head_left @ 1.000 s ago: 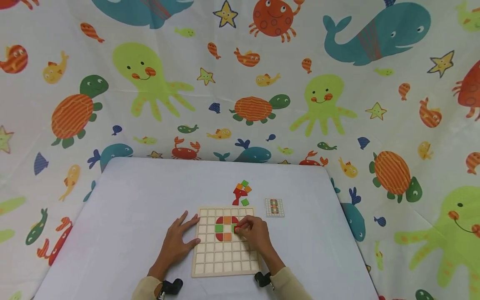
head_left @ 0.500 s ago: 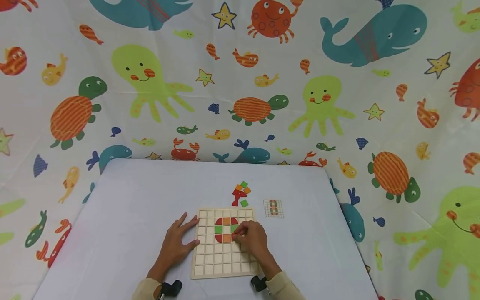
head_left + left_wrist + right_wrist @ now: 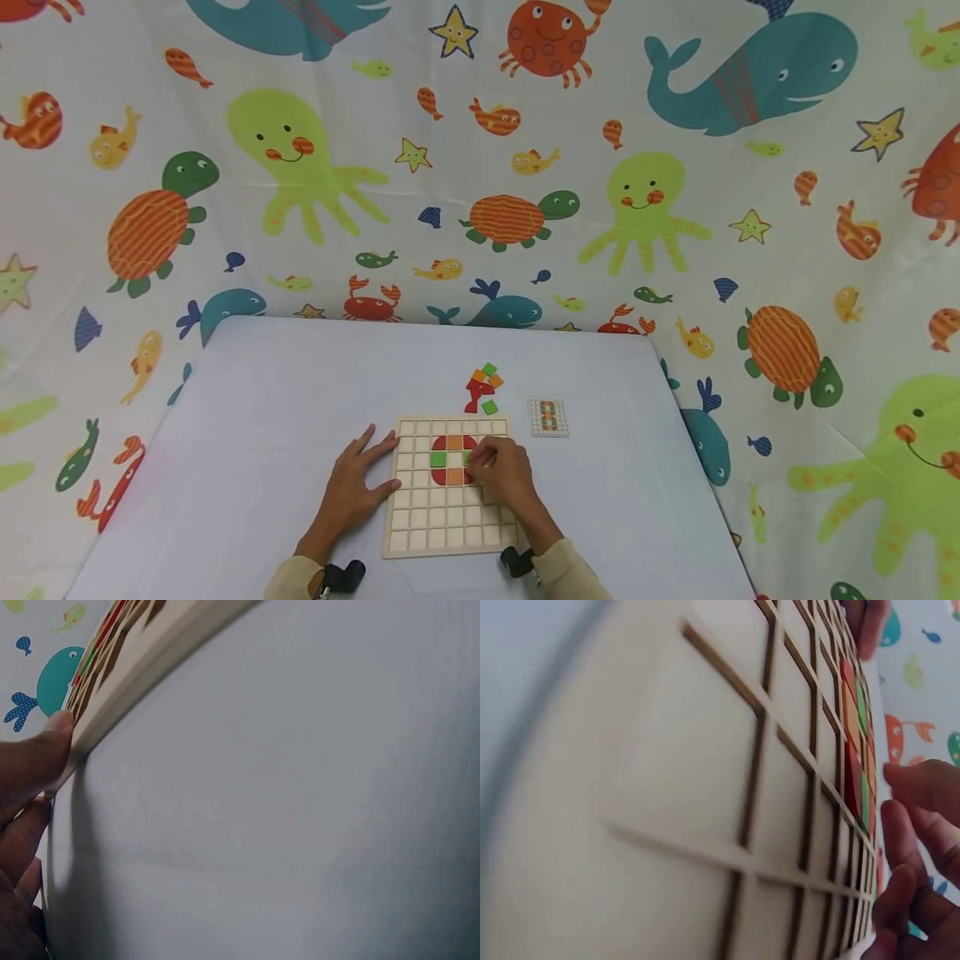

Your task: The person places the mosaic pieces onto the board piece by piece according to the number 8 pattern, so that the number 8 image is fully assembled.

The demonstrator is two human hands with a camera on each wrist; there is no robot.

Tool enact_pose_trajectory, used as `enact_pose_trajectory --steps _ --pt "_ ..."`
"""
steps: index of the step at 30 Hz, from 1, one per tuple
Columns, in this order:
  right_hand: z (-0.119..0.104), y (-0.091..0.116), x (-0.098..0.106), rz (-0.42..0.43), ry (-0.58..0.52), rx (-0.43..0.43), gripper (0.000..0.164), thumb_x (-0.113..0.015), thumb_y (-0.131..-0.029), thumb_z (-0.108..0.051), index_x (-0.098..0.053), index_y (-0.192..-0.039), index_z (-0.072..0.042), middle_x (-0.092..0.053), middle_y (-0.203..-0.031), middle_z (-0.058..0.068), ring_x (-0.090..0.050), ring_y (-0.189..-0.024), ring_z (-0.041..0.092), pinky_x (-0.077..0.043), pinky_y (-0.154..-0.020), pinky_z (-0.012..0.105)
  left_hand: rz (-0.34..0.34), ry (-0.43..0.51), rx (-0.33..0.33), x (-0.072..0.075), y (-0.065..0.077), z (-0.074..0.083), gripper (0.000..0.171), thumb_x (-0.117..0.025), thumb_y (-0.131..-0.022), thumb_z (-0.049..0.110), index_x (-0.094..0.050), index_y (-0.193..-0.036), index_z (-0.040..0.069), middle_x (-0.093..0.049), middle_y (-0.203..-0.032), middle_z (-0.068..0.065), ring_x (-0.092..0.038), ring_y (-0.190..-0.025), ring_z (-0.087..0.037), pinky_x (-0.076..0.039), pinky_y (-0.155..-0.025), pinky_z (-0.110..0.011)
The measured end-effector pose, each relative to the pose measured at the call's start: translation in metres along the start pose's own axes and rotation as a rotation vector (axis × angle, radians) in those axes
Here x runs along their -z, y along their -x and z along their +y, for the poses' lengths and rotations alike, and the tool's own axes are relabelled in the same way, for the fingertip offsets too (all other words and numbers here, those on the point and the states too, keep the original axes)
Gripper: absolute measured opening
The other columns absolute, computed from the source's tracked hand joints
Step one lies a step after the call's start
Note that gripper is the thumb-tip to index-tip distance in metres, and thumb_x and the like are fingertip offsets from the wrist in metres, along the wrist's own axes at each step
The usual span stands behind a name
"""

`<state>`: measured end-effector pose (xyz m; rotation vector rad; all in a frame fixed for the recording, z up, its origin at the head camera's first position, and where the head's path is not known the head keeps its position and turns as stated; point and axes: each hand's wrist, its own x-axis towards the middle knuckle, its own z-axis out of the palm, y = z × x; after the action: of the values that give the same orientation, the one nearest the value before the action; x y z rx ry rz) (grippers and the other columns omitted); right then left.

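Observation:
A wooden grid board lies on the table, with red, green and orange pieces forming a ring in its upper middle cells. My left hand rests at the board's left side, fingers spread and thumb touching the edge. My right hand is over the ring's lower right corner, hiding that cell in the head view. In the right wrist view a red rounded-corner piece sits in a cell, close to my right fingertips. No piece shows between those loosely bent fingers. A green square forms the ring's left side.
Beyond the board lies a loose cluster of red pieces, orange and green squares, with one green square nearest the board. A small pattern card lies to the right. Behind the table hangs a sea-animal cloth.
My right hand has moved slightly toward me, to the ring's lower right corner. The red piece it held earlier now appears in the cell. My left hand stays put.

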<state>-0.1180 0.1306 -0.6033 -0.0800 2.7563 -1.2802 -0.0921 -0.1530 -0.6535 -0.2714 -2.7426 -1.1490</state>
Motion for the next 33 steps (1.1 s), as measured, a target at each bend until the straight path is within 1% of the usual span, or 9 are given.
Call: enact_pose_trajectory --steps 2,6,11,14,16,18,22,27,33 --pt "0.0 -0.006 0.004 0.027 -0.033 0.011 0.01 -0.088 -0.087 -0.016 -0.078 -0.088 -0.019 -0.068 -0.077 -0.008 -0.057 -0.068 0.007 -0.046 -0.055 0.021 0.007 0.0 -0.003 0.001 0.0 0.001 0.072 -0.093 -0.077 0.022 -0.068 -0.143 0.012 -0.054 -0.159 -0.021 -0.044 -0.15 -0.05 -0.03 -0.123 -0.07" --pt "0.001 -0.026 0.014 0.096 -0.052 0.035 0.007 -0.086 -0.089 -0.017 -0.079 -0.091 -0.018 -0.069 -0.078 -0.004 -0.053 -0.064 0.008 -0.044 -0.053 0.023 0.026 -0.004 -0.012 0.002 -0.001 0.003 0.071 -0.093 -0.076 0.022 -0.068 -0.142 0.011 -0.056 -0.157 -0.023 -0.046 -0.149 -0.051 -0.032 -0.121 -0.072" --pt "0.006 -0.056 0.022 0.172 -0.04 0.042 0.008 -0.084 -0.091 -0.015 -0.079 -0.097 -0.015 -0.072 -0.083 0.002 -0.05 -0.057 0.009 -0.038 -0.047 0.023 0.021 0.004 -0.006 0.002 -0.001 0.005 0.071 -0.092 -0.077 0.021 -0.068 -0.143 0.011 -0.055 -0.158 -0.023 -0.044 -0.15 -0.052 -0.031 -0.122 -0.071" --pt "0.01 -0.072 0.024 0.21 -0.023 0.007 0.013 -0.084 -0.091 -0.015 -0.079 -0.103 -0.013 -0.072 -0.085 0.003 -0.051 -0.059 0.011 -0.037 -0.048 0.024 0.017 0.002 -0.006 0.001 0.0 0.005 0.071 -0.092 -0.077 0.02 -0.068 -0.143 0.011 -0.056 -0.157 -0.022 -0.044 -0.15 -0.051 -0.031 -0.122 -0.071" --pt "0.012 -0.083 0.025 0.227 -0.017 -0.023 0.015 -0.083 -0.092 -0.016 -0.08 -0.106 -0.013 -0.072 -0.086 0.004 -0.054 -0.064 0.014 -0.041 -0.053 0.025 0.018 0.0 -0.007 0.001 0.001 0.005 0.071 -0.093 -0.077 0.02 -0.068 -0.143 0.011 -0.056 -0.157 -0.022 -0.045 -0.149 -0.051 -0.032 -0.122 -0.071" --pt "0.014 -0.091 0.024 0.228 -0.003 -0.051 0.016 -0.082 -0.093 -0.017 -0.079 -0.109 -0.015 -0.071 -0.088 0.003 -0.058 -0.074 0.016 -0.045 -0.06 0.027 0.024 -0.007 -0.013 0.001 0.001 0.005 0.071 -0.093 -0.077 0.02 -0.068 -0.142 0.011 -0.057 -0.156 -0.021 -0.046 -0.149 -0.051 -0.032 -0.121 -0.071" --pt "0.02 -0.103 0.021 0.203 0.05 -0.049 0.018 -0.081 -0.095 -0.018 -0.079 -0.112 -0.016 -0.073 -0.092 0.003 -0.063 -0.084 0.018 -0.049 -0.069 0.03 0.033 -0.008 -0.021 0.0 0.002 0.005 0.07 -0.093 -0.076 0.02 -0.069 -0.141 0.011 -0.058 -0.155 -0.02 -0.047 -0.148 -0.051 -0.032 -0.12 -0.072" --pt "0.021 -0.111 0.018 0.179 0.106 -0.029 0.017 -0.078 -0.097 -0.018 -0.077 -0.114 -0.017 -0.07 -0.09 0.004 -0.06 -0.082 0.018 -0.047 -0.07 0.03 0.035 0.002 -0.018 0.001 0.002 0.007 0.071 -0.093 -0.076 0.02 -0.069 -0.142 0.011 -0.058 -0.155 -0.021 -0.046 -0.148 -0.051 -0.032 -0.12 -0.072" --pt "0.014 -0.114 0.018 0.137 0.15 -0.019 0.011 -0.076 -0.1 -0.019 -0.075 -0.111 -0.017 -0.065 -0.091 0.005 -0.056 -0.081 0.019 -0.046 -0.068 0.03 0.026 0.003 -0.005 0.002 0.002 0.007 0.071 -0.093 -0.077 0.021 -0.068 -0.143 0.011 -0.057 -0.157 -0.022 -0.045 -0.149 -0.052 -0.031 -0.121 -0.072"
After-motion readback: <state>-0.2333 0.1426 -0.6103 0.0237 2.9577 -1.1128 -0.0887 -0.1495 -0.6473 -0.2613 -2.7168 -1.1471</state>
